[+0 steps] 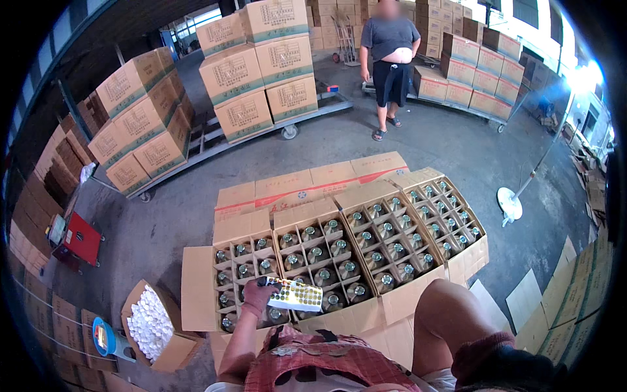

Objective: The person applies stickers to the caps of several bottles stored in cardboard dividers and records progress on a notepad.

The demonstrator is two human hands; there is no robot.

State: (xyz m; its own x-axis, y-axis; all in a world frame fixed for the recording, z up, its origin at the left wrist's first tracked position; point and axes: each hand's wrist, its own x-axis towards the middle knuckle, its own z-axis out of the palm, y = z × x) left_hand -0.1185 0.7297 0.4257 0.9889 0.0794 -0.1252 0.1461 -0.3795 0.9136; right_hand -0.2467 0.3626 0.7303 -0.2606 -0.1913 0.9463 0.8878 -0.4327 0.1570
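Observation:
My left hand (259, 296), in a dark reddish glove, grips the left end of a white sheet of round gold stickers (298, 294). Both are above the two left boxes of a row of open cardboard boxes (197, 289). Cardboard dividers part the boxes into cells, with clear glass bottles (325, 276) upright in them; their tops look shiny. The sheet hides some bottles. My right hand is out of view; a dark sleeve with a reddish cuff (482, 348) shows at the lower right beside my bare knee.
A carton of white caps (149, 321) and a blue basin (101, 336) stand at lower left. Cartons on wheeled carts (267, 128) stand ahead. A person (390, 44) stands beyond the boxes. A pole with a round white base (509, 203) is at right, near flattened cardboard (530, 299).

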